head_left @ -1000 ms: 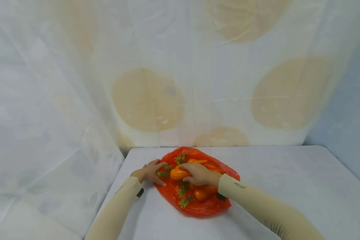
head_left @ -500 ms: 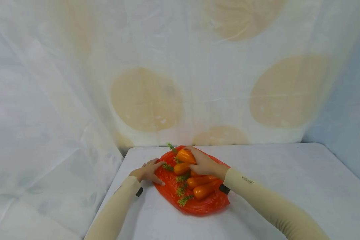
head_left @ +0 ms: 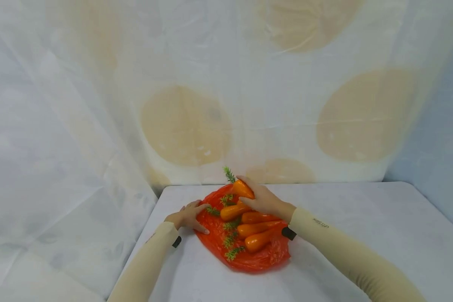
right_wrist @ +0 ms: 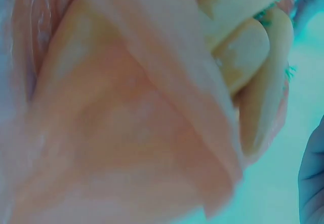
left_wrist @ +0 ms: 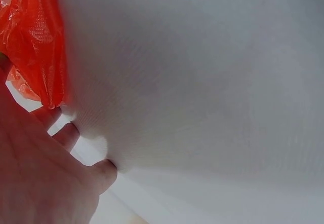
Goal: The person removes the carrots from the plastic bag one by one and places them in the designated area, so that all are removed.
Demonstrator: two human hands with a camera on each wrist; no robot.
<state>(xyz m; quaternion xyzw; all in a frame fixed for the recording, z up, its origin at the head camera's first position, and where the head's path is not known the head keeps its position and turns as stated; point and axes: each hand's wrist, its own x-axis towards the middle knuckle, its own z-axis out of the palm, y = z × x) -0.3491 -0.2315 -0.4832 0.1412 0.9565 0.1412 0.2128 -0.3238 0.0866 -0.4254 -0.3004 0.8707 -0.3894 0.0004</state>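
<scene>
In the head view, my right hand (head_left: 264,199) holds an orange carrot (head_left: 243,189) with a feathery green top (head_left: 229,174) above the back of a thin red plastic bag (head_left: 249,265). Several more carrots lie side by side on the bag, the nearest carrot (head_left: 257,242) towards the front, green tops pointing left. My left hand (head_left: 188,217) rests with spread fingers at the bag's left edge. Its fingertips press on the table beside the bag (left_wrist: 38,41) in the left wrist view. In the right wrist view, blurred plastic partly hides pale-looking carrots (right_wrist: 243,57).
The bag lies near the left back of a white table (head_left: 347,226). A pale curtain with tan round patches (head_left: 185,126) hangs behind the table, and more sheeting (head_left: 53,180) hangs at the left. The table's back edge is close behind the bag.
My right hand has moved from the middle of the bag to the back and right, raising a carrot. The carrots it covered now show in a row. The left hand stays in place.
</scene>
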